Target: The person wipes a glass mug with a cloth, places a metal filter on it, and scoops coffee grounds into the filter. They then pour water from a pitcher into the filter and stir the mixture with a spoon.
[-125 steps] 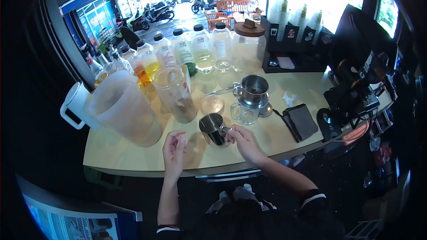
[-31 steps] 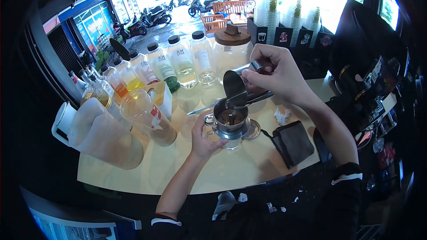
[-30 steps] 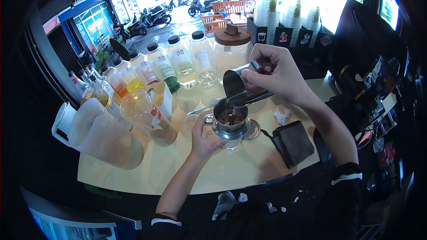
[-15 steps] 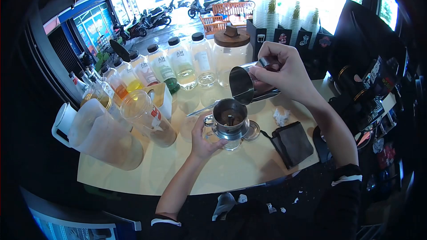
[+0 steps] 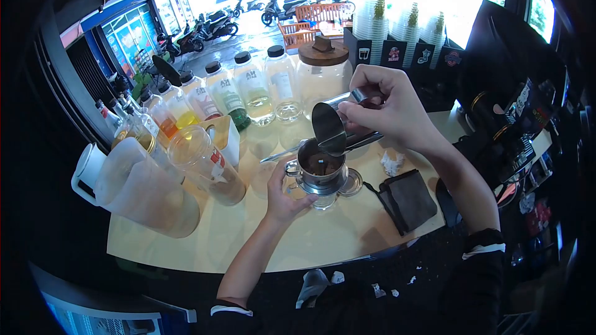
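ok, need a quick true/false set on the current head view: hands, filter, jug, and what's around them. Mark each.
1. The right hand holds the jug tilted over the filter. True.
2. The left hand is well away from the filter. False: it grips the filter's side.
3. The big jar has its lid on. True.
4. The dark cloth lies left of the filter. False: it lies to the right.
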`<state>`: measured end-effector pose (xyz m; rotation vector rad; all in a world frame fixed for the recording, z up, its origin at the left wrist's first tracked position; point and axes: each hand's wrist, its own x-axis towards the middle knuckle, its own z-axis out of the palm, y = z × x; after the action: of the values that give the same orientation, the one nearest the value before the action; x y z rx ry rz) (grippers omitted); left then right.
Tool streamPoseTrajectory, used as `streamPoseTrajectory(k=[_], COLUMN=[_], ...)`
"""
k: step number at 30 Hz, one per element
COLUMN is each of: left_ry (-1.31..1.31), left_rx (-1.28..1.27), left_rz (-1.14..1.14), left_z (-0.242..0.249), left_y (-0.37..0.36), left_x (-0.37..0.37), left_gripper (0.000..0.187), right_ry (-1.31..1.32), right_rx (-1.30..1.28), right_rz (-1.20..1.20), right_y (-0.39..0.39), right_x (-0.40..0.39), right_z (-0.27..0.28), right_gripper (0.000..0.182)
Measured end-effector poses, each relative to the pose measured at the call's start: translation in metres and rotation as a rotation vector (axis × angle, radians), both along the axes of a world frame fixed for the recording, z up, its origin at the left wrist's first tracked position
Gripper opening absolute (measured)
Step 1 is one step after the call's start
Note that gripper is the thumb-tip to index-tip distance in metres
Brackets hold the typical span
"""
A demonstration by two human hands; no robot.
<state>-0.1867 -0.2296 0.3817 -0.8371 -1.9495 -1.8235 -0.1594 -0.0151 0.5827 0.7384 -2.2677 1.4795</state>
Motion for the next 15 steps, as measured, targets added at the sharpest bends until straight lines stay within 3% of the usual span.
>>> streamPoseTrajectory(k=[15], left_ry=[0.045], left_rx=[-0.013], left_rz=[0.011], left_z=[0.004], left_y=[0.0], left_x=[0.0], left_gripper=[0.082], right_ry=[0.027], right_rx=[-0.015], right_rz=[-0.019], right_y=[-0.007], right_x=[-0.014], right_z=[-0.01], right_gripper=[0.026])
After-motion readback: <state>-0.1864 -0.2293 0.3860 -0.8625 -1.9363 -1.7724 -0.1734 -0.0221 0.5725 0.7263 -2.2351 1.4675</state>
